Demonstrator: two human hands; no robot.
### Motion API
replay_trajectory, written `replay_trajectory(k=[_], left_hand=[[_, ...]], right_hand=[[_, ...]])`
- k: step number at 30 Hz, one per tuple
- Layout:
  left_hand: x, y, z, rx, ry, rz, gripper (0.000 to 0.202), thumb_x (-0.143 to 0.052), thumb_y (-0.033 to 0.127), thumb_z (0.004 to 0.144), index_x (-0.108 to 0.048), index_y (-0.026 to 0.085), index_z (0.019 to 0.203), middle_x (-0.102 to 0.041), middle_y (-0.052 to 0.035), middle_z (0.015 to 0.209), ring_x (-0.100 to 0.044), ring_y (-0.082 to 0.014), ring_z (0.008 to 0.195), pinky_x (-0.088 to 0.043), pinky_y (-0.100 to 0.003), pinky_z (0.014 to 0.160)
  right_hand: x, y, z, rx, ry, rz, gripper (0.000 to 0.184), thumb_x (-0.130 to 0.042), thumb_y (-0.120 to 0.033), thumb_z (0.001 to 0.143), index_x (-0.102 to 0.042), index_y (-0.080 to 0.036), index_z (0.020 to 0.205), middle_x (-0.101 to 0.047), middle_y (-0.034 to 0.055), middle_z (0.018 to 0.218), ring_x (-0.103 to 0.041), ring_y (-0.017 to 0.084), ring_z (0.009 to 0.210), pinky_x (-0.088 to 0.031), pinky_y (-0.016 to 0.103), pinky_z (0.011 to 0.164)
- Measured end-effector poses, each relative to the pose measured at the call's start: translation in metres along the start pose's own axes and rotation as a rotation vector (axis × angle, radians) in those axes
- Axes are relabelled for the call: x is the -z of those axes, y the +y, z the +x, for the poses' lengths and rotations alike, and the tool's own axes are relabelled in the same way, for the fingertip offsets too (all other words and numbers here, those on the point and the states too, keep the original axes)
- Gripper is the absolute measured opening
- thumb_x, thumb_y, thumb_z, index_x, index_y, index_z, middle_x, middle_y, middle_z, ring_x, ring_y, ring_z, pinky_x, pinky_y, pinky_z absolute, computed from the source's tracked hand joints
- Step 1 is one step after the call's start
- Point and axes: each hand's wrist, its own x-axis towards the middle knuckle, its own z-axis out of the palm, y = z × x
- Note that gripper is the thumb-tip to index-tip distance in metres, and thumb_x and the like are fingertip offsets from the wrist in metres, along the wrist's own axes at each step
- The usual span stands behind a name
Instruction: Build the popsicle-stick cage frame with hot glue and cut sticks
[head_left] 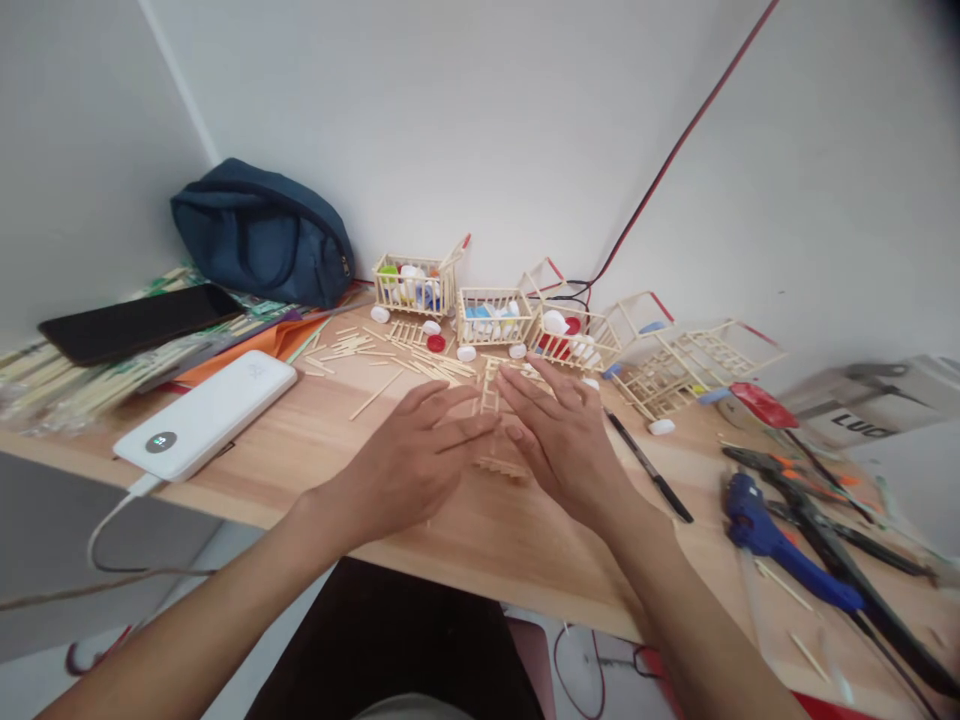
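Observation:
A small ladder-like panel of thin wooden sticks (490, 388) is between my two hands at the middle of the table. My left hand (416, 455) is at its left side, fingers stretched toward it. From the right, my right hand (562, 430) reaches over with its fingers extended and apart, partly hiding the panel. Whether either hand touches it, I cannot tell. Just below the fingers another strip of short sticks (504, 467) lies on the wood. Loose matchstick-like pieces (424, 365) are scattered beyond my left hand.
Miniature stick carts on bottle-cap wheels, including one with coloured contents (412, 285) and a larger one (675, 370), line the wall. A pen (649, 465), blue glue gun (787, 550) and pliers are right. Power bank (206, 415), phone (139, 322) and blue bag (262, 230) are left.

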Motion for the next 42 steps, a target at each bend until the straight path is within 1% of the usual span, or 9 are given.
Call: replay_trajectory(k=[4, 10, 17, 19, 22, 25, 29, 36, 42], left_hand=[[-0.005, 0.012, -0.004, 0.009, -0.051, -0.016, 0.041, -0.048, 0.018, 0.091, -0.054, 0.017, 0.132, -0.058, -0.0066, 0.137, -0.040, -0.0262, 0.135, -0.029, -0.047, 0.114], [-0.008, 0.012, -0.003, 0.046, -0.027, -0.034, 0.034, -0.047, 0.024, 0.094, -0.058, 0.017, 0.126, -0.062, -0.0041, 0.132, -0.041, -0.0271, 0.135, -0.029, -0.048, 0.114], [-0.007, 0.011, -0.005, 0.034, 0.022, -0.097, 0.036, -0.050, 0.023, 0.093, -0.055, 0.018, 0.129, -0.058, -0.0067, 0.136, -0.039, -0.0251, 0.136, -0.031, -0.047, 0.113], [-0.002, 0.004, -0.007, 0.119, 0.113, -0.108, 0.032, -0.049, 0.018, 0.093, -0.057, 0.016, 0.123, -0.060, -0.0088, 0.132, -0.045, -0.0228, 0.131, -0.036, -0.043, 0.110], [0.007, -0.017, -0.017, 0.411, 0.228, -0.026, 0.025, -0.044, 0.015, 0.093, -0.061, 0.015, 0.112, -0.066, -0.0095, 0.113, -0.056, -0.0210, 0.111, -0.045, -0.039, 0.098], [0.014, -0.040, -0.031, 0.643, 0.079, 0.111, 0.022, -0.043, 0.018, 0.093, -0.064, 0.014, 0.099, -0.066, -0.0102, 0.099, -0.058, -0.0237, 0.097, -0.048, -0.040, 0.087], [0.012, -0.053, -0.044, 0.820, -0.170, 0.248, 0.017, -0.048, 0.022, 0.090, -0.062, 0.013, 0.092, -0.065, -0.0120, 0.089, -0.058, -0.0270, 0.087, -0.046, -0.039, 0.079], [0.000, -0.050, -0.045, 0.800, -0.278, 0.373, 0.016, -0.044, 0.019, 0.090, -0.058, 0.016, 0.083, -0.062, -0.0123, 0.088, -0.057, -0.0280, 0.086, -0.043, -0.037, 0.074], [-0.002, -0.052, -0.046, 0.800, -0.266, 0.377, 0.018, -0.041, 0.019, 0.090, -0.057, 0.016, 0.081, -0.063, -0.0120, 0.087, -0.057, -0.0272, 0.085, -0.043, -0.037, 0.076]], right_hand=[[-0.004, 0.002, 0.002, 0.004, -0.026, 0.002, 0.042, -0.039, -0.030, 0.099, -0.050, -0.020, 0.139, -0.051, 0.0081, 0.144, -0.032, 0.028, 0.141, -0.032, 0.048, 0.100], [-0.003, 0.002, 0.001, 0.009, -0.021, -0.004, 0.041, -0.038, -0.029, 0.100, -0.052, -0.018, 0.137, -0.051, 0.0071, 0.144, -0.033, 0.029, 0.141, -0.032, 0.049, 0.100], [-0.004, 0.001, -0.002, 0.024, -0.008, -0.007, 0.041, -0.038, -0.030, 0.100, -0.050, -0.019, 0.138, -0.050, 0.0065, 0.145, -0.032, 0.030, 0.141, -0.031, 0.049, 0.100], [-0.003, 0.001, -0.002, 0.029, -0.013, 0.000, 0.041, -0.038, -0.030, 0.100, -0.051, -0.020, 0.137, -0.052, 0.0059, 0.144, -0.032, 0.030, 0.141, -0.031, 0.049, 0.100], [0.002, 0.001, -0.004, 0.033, 0.019, -0.010, 0.043, -0.037, -0.028, 0.100, -0.047, -0.018, 0.140, -0.048, 0.0067, 0.147, -0.030, 0.028, 0.142, -0.030, 0.048, 0.100], [0.006, -0.001, -0.009, 0.045, 0.013, -0.019, 0.044, -0.036, -0.027, 0.099, -0.044, -0.018, 0.141, -0.042, 0.0062, 0.151, -0.025, 0.027, 0.144, -0.028, 0.047, 0.103], [0.003, -0.003, -0.014, 0.065, -0.067, -0.039, 0.046, -0.037, -0.030, 0.099, -0.043, -0.018, 0.142, -0.039, 0.0044, 0.153, -0.021, 0.029, 0.146, -0.024, 0.049, 0.107], [-0.002, -0.003, -0.015, 0.056, -0.097, -0.050, 0.046, -0.035, -0.030, 0.099, -0.044, -0.017, 0.142, -0.040, 0.0023, 0.152, -0.022, 0.030, 0.145, -0.024, 0.050, 0.108], [0.001, -0.007, -0.023, 0.073, -0.080, -0.060, 0.052, -0.037, -0.032, 0.098, -0.037, -0.012, 0.146, -0.033, 0.0061, 0.156, -0.016, 0.031, 0.147, -0.022, 0.052, 0.110]])
